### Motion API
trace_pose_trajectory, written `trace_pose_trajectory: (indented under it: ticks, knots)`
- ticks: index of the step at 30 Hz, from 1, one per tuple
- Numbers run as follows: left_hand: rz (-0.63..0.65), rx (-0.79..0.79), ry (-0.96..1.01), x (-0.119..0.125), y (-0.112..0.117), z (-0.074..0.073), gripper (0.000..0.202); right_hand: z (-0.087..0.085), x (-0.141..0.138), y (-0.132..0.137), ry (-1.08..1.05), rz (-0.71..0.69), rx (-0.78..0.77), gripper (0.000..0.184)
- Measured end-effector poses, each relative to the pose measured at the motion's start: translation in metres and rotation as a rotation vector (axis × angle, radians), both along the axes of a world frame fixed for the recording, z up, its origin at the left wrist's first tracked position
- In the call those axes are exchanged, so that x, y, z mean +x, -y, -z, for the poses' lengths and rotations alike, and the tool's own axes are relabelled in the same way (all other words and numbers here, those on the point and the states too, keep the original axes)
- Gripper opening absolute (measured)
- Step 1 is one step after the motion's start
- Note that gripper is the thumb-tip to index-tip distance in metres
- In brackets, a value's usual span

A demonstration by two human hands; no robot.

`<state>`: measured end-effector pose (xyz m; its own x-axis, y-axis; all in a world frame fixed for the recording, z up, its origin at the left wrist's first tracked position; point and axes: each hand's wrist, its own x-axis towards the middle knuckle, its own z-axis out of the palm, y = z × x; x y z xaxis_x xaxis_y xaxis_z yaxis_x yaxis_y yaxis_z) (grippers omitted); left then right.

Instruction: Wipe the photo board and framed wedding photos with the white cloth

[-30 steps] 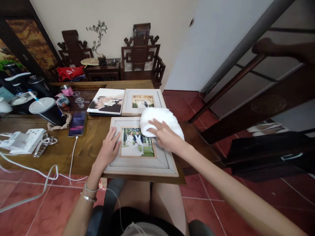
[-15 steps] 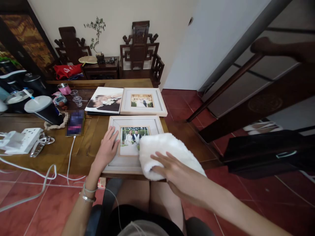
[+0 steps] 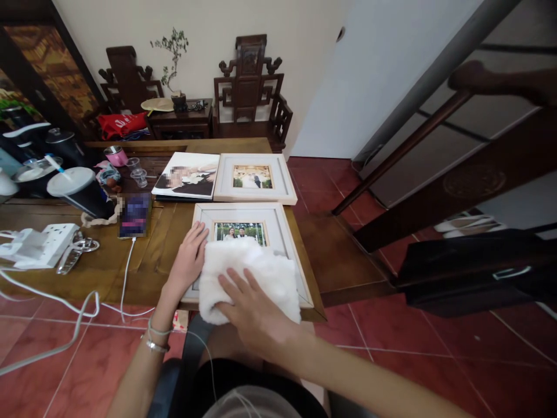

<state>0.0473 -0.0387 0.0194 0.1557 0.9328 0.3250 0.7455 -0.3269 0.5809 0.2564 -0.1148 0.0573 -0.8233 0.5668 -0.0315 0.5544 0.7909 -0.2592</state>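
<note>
A light wooden picture frame (image 3: 287, 232) lies flat near the table's front edge, with a photo of two people in its grey-white mount. My left hand (image 3: 190, 255) rests on the frame's left side, fingers stretched along the border. A fluffy white cloth (image 3: 278, 276) covers the lower middle of the frame and the lower part of its photo. On top of the cloth lies my right hand (image 3: 255, 310), its fingers spread and its thumb by a fold at the cloth's left, keeping hold of it.
Behind are a second framed photo (image 3: 256, 200) and a photo panel (image 3: 187, 174). To the left stand a lidded cup with a straw (image 3: 80, 188), a phone (image 3: 134, 215) on a white cable, a hair clip (image 3: 76, 252) and a power strip (image 3: 56, 238).
My right hand has slid the white cloth leftward across the frame, uncovering its right side and covering the lower part of the photo. My left hand has stayed on the frame's left side.
</note>
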Motion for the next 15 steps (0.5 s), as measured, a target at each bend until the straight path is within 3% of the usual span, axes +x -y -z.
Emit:
trace_pose_trajectory:
  ticks: [3, 8, 11, 15]
  knots:
    - [0.005, 0.007, -0.026, 0.000, 0.001, 0.000, 0.041, 0.009, 0.037, 0.002, -0.019, 0.068, -0.009, 0.045]
    - [0.015, -0.007, -0.057, -0.001, 0.001, 0.004, 0.041, -0.031, 0.088, -0.017, -0.006, 0.156, -0.075, 0.060]
    - [0.018, 0.000, -0.064, -0.002, 0.001, 0.007, 0.040, -0.050, 0.091, -0.048, -0.025, 0.277, 0.018, 0.059]
    - [0.012, 0.021, -0.060, -0.001, 0.001, 0.007, 0.039, -0.042, 0.075, -0.099, 0.010, 0.385, 0.162, 0.062]
